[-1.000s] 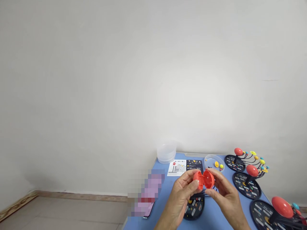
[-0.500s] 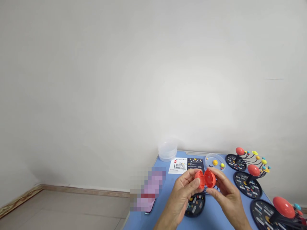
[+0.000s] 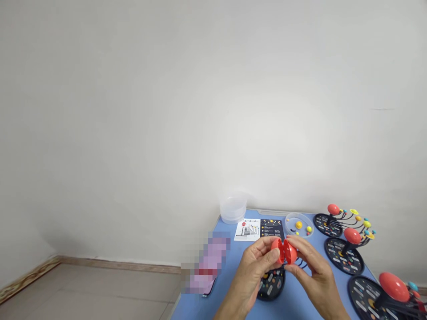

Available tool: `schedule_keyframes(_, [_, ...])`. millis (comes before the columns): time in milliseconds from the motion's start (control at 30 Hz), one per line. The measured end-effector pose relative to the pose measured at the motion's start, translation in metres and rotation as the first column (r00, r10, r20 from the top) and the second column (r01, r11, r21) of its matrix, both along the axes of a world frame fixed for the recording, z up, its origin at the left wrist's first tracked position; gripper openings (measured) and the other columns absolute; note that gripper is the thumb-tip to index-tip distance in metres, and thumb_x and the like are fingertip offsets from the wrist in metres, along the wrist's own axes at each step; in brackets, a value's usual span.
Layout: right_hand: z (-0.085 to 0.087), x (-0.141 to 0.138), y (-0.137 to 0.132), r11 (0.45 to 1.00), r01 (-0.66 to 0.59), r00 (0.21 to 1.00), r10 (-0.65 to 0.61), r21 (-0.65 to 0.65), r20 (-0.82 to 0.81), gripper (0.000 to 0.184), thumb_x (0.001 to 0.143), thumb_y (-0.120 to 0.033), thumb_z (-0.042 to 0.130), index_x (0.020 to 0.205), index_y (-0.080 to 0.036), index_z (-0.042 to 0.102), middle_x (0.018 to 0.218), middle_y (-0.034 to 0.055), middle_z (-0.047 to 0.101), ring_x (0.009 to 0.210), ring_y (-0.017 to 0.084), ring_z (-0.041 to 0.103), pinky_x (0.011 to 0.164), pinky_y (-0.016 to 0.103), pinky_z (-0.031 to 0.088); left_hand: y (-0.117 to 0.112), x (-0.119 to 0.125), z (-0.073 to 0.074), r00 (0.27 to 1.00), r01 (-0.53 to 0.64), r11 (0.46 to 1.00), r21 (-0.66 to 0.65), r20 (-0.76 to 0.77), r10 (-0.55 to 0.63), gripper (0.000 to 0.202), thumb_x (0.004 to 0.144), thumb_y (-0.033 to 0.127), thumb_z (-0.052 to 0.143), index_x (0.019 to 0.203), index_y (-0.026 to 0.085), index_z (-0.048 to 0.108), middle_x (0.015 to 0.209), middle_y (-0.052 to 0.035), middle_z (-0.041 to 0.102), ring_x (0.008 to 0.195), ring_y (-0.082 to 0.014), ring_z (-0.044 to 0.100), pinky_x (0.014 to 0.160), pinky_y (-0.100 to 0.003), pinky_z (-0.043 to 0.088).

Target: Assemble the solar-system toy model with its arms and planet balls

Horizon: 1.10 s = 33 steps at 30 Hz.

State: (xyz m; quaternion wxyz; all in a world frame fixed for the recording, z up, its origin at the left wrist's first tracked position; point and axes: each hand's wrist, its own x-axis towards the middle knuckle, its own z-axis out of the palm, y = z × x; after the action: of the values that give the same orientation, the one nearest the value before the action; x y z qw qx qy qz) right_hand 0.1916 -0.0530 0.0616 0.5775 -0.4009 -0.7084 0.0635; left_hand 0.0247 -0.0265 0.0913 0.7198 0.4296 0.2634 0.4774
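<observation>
Two red plastic half-spheres are held close together over the table, their hollow sides facing with a narrow gap between them. My left hand [image 3: 255, 262] pinches the left half-sphere [image 3: 276, 250] between thumb and fingers. The right half-sphere [image 3: 291, 252] is gripped by my right hand [image 3: 312, 262]. Below them lies a round black base [image 3: 271, 286] printed with planets, partly covered by my left hand. Thin dark curved arms [image 3: 301, 262] show behind my right fingers.
On the blue table [image 3: 230, 266], three assembled solar system models, one a red-balled model [image 3: 352, 236], line the right side. An instruction sheet [image 3: 247, 230], a clear dish [image 3: 290, 218] with small coloured balls and stacked clear containers [image 3: 232, 211] sit at the back. A blurred pink item [image 3: 213, 255] lies left.
The two half-spheres have come closer together. My right hand has turned its half so that its hollow faces the left one more squarely.
</observation>
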Motion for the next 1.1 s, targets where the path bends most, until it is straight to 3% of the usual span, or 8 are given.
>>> schedule_keyframes(133, [0.002,0.0,-0.003,0.998,0.022,0.986,-0.03,0.051,0.163,0.045,0.085,-0.017,0.065,0.128,-0.029,0.058,0.125,0.0067,0.064,0.114,0.02,0.061,0.096,0.031,0.053,-0.002,0.002,-0.001,1.0,-0.004,1.0,0.026,-0.012,0.005,0.042,0.064,0.04,0.085,0.095,0.014,0.073,0.088,-0.0087,0.073,0.086,-0.0207,0.065,0.078,-0.029,0.05])
schedule_keyframes(300, [0.007,-0.001,-0.005,0.997,0.015,0.97,-0.033,0.079,0.239,0.045,0.087,-0.019,0.062,0.131,-0.028,0.056,0.124,0.0072,0.065,0.112,0.021,0.063,0.093,0.032,0.055,-0.003,0.002,-0.007,1.0,0.005,1.0,0.023,0.004,-0.006,0.045,0.062,0.041,0.086,0.096,0.014,0.073,0.089,-0.0093,0.073,0.087,-0.0215,0.065,0.075,-0.026,0.049])
schedule_keyframes(833, [0.004,-0.003,-0.005,0.996,-0.06,0.978,0.071,-0.062,0.196,0.05,0.086,-0.018,0.063,0.134,-0.031,0.053,0.127,0.006,0.064,0.116,0.024,0.06,0.096,0.038,0.053,-0.006,-0.002,-0.008,0.998,0.045,0.999,0.021,0.04,-0.046,0.04,0.071,0.043,0.079,0.096,0.013,0.073,0.089,-0.0107,0.073,0.082,-0.0215,0.066,0.076,-0.03,0.051])
schedule_keyframes(1100, [0.008,-0.003,-0.006,0.973,-0.123,0.98,0.151,-0.193,0.133,0.045,0.084,-0.024,0.067,0.128,-0.029,0.059,0.123,0.0064,0.066,0.113,0.024,0.062,0.097,0.036,0.052,-0.003,-0.004,-0.013,1.0,0.029,0.999,-0.021,-0.003,-0.029,0.041,0.065,0.043,0.084,0.088,0.012,0.072,0.083,-0.0093,0.071,0.079,-0.0202,0.064,0.074,-0.03,0.052])
